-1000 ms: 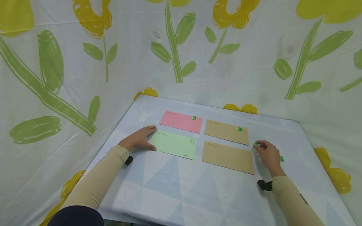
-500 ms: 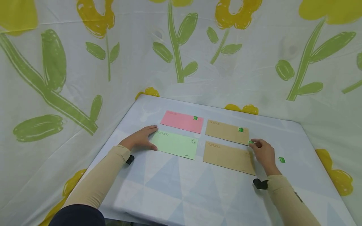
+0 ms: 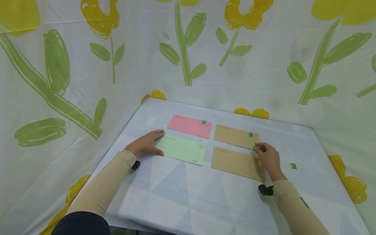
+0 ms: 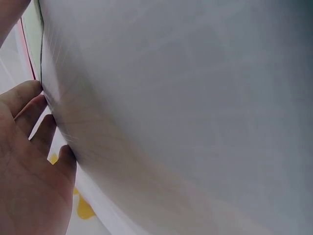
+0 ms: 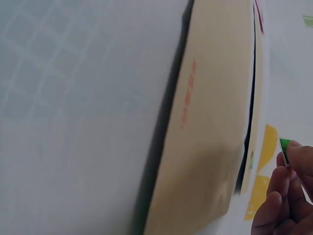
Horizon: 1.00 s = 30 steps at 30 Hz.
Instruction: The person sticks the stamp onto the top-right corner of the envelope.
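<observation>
1. I see the right hand (image 3: pixel 268 159) pinching a small rectangular green-and-white paper stamp (image 3: pixel 254 147), raised near the right ends of 2 brown paper envelopes (image 3: pixel 232 162).
2. The left hand (image 3: pixel 147 143) is spread at the pale-green paper envelope's (image 3: pixel 182 150) left end, near the cloth-covered table's (image 3: pixel 182 199) left edge.
3. A loose green stamp (image 3: pixel 293 166) lies toward the right edge.
</observation>
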Each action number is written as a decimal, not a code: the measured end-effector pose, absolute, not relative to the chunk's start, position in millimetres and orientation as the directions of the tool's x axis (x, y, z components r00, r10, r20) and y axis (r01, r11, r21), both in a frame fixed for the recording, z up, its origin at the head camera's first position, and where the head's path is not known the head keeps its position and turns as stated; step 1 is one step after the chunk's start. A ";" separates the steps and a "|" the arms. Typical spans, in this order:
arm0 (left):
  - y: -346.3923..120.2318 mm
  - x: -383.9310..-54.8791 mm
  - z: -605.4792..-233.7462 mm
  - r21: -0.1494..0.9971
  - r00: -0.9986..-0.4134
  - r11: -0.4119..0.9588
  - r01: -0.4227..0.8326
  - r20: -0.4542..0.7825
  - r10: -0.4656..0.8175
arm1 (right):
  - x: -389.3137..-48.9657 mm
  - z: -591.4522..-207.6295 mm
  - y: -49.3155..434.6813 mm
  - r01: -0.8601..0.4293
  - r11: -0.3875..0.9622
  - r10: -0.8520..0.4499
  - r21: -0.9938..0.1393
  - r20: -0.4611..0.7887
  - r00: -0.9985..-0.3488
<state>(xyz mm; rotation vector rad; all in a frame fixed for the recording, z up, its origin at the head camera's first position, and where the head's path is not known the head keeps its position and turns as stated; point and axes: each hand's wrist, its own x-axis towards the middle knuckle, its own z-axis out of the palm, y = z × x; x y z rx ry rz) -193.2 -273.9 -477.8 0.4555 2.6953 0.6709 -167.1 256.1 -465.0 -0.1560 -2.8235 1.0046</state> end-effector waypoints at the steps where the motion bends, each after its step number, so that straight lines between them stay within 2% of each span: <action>1: -274.0 -193.5 -477.9 0.495 -0.896 0.838 0.228 -0.231 0.380 | -167.2 -464.8 254.3 0.052 0.771 0.143 -0.635 0.093 -0.985; 30: -273.3 -196.9 -482.7 0.485 -0.901 0.851 0.204 -0.246 0.356 | -176.4 -462.7 211.2 0.049 0.728 0.110 -0.683 0.047 -0.993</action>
